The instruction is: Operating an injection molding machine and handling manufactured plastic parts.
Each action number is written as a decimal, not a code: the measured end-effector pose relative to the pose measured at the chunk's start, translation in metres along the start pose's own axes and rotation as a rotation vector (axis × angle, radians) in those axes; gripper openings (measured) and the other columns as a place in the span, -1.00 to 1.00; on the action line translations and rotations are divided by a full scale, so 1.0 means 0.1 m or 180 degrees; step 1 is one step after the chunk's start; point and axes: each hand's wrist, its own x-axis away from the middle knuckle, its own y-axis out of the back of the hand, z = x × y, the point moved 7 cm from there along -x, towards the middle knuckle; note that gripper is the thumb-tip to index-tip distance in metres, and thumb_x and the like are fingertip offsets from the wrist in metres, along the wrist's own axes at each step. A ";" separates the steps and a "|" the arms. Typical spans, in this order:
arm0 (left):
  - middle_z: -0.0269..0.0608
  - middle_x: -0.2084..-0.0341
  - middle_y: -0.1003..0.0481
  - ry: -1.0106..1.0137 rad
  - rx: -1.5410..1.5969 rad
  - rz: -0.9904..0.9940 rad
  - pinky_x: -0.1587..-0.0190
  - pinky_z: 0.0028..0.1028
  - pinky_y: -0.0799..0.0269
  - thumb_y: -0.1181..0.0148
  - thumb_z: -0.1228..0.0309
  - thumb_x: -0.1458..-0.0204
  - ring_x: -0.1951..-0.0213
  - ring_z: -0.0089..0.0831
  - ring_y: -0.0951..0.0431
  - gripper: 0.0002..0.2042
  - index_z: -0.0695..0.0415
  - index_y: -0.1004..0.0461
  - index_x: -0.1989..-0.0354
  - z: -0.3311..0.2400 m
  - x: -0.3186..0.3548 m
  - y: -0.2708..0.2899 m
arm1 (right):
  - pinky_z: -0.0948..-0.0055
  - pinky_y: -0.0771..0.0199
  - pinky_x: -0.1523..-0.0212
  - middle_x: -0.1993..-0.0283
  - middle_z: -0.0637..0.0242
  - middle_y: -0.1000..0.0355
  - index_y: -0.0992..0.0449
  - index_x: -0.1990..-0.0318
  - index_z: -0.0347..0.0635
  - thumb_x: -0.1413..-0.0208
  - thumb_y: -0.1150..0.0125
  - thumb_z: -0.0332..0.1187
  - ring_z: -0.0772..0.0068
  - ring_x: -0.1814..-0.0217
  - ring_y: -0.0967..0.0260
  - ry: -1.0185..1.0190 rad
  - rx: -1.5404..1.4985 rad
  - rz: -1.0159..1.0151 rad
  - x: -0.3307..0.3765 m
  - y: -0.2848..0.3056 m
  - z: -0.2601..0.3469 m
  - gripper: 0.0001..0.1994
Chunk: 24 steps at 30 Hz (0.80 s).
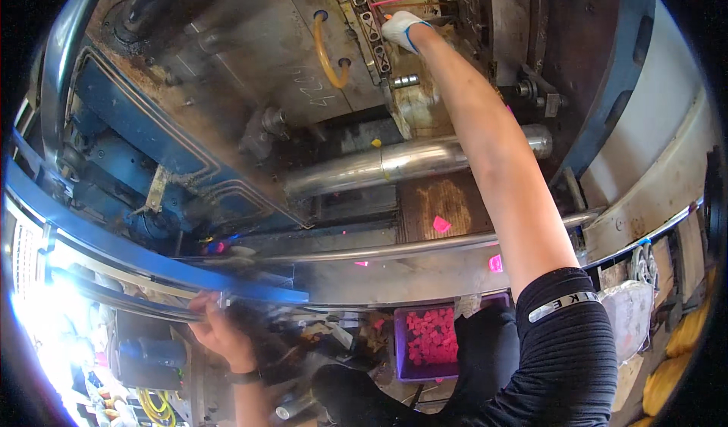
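Note:
My right hand (pixel 402 31), in a white glove with a blue cuff, reaches far into the machine beside a metal mould block (pixel 369 26). Its fingers are drawn together at the block; what they hold, if anything, is too small to make out. Just beyond the fingertips shows a thin pink plastic strip (pixel 389 2). At the lower left, my bare left hand (pixel 221 334) has its fingers curled over the edge of a blue guard door (pixel 258 287). A dark band circles that wrist.
A shiny horizontal cylinder bar (pixel 356 169) crosses below the mould. Pink scraps (pixel 441 224) lie on the ledge. Near my legs stands a purple bin (pixel 400 351) of pink pieces. A yellowish hose (pixel 322 55) loops from the plate. A steel rail (pixel 394 251) runs along the front.

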 end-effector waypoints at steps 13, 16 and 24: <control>-0.23 0.17 -0.46 0.0025 0.0037 -0.0101 -0.15 -0.33 -0.26 -0.01 0.49 -0.26 0.05 -0.40 -0.40 -0.92 0.18 -0.38 0.13 0.09 -0.02 -0.01 | 0.18 -0.48 0.05 0.08 -0.06 -0.55 -0.56 0.04 -0.25 -0.12 -0.02 -0.27 -0.01 0.02 -0.52 -0.0727 -0.0883 -0.0039 -0.05 -0.19 -0.41 -0.65; -0.23 0.17 -0.45 0.0026 -0.0002 -0.0101 -0.15 -0.32 -0.25 0.00 0.49 -0.26 0.05 -0.40 -0.40 -0.92 0.19 -0.38 0.14 0.06 -0.02 0.00 | 0.17 -0.50 0.08 0.12 -0.10 -0.56 -0.59 0.08 -0.29 -0.10 -0.03 -0.29 -0.06 0.05 -0.54 -0.0619 -0.0978 -0.0279 0.00 -0.10 -0.30 -0.66; -0.23 0.18 -0.45 -0.0011 0.0050 -0.0110 -0.17 -0.32 -0.25 0.00 0.49 -0.26 0.03 -0.39 -0.40 -0.92 0.19 -0.39 0.14 0.01 -0.01 -0.01 | 0.13 -0.45 -0.07 -0.10 -0.05 -0.50 -0.57 -0.05 -0.15 -0.16 0.07 -0.26 -0.09 -0.08 -0.47 0.0385 0.1119 -0.0017 0.12 -0.07 0.02 -0.61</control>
